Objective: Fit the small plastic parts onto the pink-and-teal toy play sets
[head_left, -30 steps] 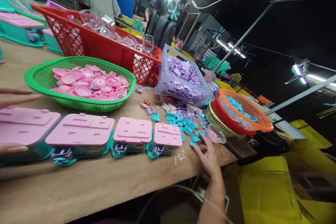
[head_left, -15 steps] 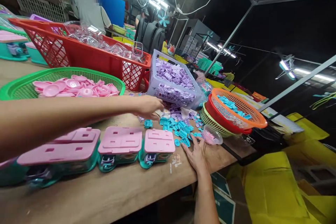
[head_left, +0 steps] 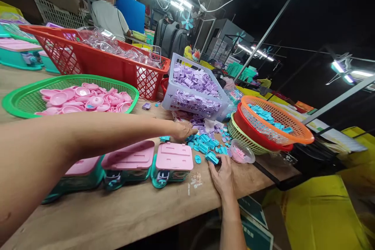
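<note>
Picking stage, by judgement: left hand (head_left: pixel 183 131) lay over the teal parts (head_left: pixel 205 143), fingers curled, grip unclear. Right hand (head_left: pixel 223 172) was open, touching one teal part (head_left: pixel 211 158); lifting it calls for a pinch.

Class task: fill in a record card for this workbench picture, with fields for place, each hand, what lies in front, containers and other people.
place: wooden table, strip lights overhead
left: left hand stretched across, on the loose teal pieces
right: right hand flat near the table edge, fingertips at one teal piece
in front: row of pink-lidded teal boxes
containers: green basket of pink dishes; red basket of clear parts; white crate of purple parts; orange basket of teal parts; small clear bowl
others: a person behind the red basket
</note>
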The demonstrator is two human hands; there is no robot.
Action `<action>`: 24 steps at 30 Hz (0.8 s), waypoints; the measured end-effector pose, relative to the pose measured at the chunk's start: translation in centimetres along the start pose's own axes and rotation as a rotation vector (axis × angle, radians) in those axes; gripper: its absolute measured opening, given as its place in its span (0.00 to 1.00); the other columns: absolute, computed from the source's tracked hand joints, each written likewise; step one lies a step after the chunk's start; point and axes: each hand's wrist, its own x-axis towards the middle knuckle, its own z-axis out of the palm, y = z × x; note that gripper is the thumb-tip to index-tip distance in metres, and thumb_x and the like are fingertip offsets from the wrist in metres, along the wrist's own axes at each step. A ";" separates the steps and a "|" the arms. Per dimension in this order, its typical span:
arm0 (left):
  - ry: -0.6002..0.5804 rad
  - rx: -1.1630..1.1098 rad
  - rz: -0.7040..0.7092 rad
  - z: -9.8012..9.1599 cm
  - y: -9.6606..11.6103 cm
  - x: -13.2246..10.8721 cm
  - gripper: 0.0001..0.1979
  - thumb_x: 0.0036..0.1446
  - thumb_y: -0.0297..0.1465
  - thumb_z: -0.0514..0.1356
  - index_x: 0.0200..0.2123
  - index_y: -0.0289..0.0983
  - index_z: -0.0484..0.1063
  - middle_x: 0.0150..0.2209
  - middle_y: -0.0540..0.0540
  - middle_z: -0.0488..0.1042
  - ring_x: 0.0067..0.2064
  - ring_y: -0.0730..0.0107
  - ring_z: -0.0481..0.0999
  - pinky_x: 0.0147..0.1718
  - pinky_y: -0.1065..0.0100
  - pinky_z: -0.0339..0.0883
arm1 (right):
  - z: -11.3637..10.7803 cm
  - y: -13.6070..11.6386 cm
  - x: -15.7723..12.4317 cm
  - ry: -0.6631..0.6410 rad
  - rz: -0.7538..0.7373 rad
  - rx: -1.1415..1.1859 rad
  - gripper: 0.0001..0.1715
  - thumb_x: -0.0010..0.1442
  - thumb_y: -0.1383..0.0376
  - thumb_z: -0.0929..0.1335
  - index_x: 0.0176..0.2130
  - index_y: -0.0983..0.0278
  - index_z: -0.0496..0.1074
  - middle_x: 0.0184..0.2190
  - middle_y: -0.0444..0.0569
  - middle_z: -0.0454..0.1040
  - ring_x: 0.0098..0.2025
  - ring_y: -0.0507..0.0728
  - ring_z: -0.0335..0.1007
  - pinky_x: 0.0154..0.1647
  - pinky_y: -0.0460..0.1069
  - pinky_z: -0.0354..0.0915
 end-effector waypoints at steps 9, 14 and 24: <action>0.012 -0.090 -0.098 1.6 -0.1 0.4 0.24 0.51 0.29 0.59 0.52 0.35 0.62 0.53 0.30 0.68 0.56 0.42 0.63 0.48 0.50 0.62 | 0.2 -0.3 0.2 -0.061 -0.066 -0.090 0.26 0.63 0.52 0.64 0.56 0.61 0.64 0.48 0.54 0.69 0.51 0.62 0.63 0.54 0.60 0.60; 0.022 -0.200 -0.087 2.3 -1.3 -0.3 0.15 0.57 0.30 0.58 0.47 0.33 0.67 0.47 0.37 0.71 0.51 0.55 0.68 0.52 0.54 0.61 | 0.2 0.0 0.1 -0.046 -0.054 -0.020 0.21 0.64 0.56 0.62 0.52 0.63 0.68 0.47 0.54 0.72 0.49 0.61 0.66 0.52 0.58 0.62; 0.346 -0.728 -0.477 -5.0 -1.9 -5.2 0.18 0.60 0.43 0.57 0.34 0.31 0.70 0.33 0.43 0.72 0.36 0.66 0.72 0.39 0.62 0.67 | 0.2 2.2 0.1 0.133 0.200 0.215 0.36 0.56 0.42 0.63 0.50 0.67 0.70 0.47 0.57 0.74 0.49 0.65 0.69 0.53 0.59 0.63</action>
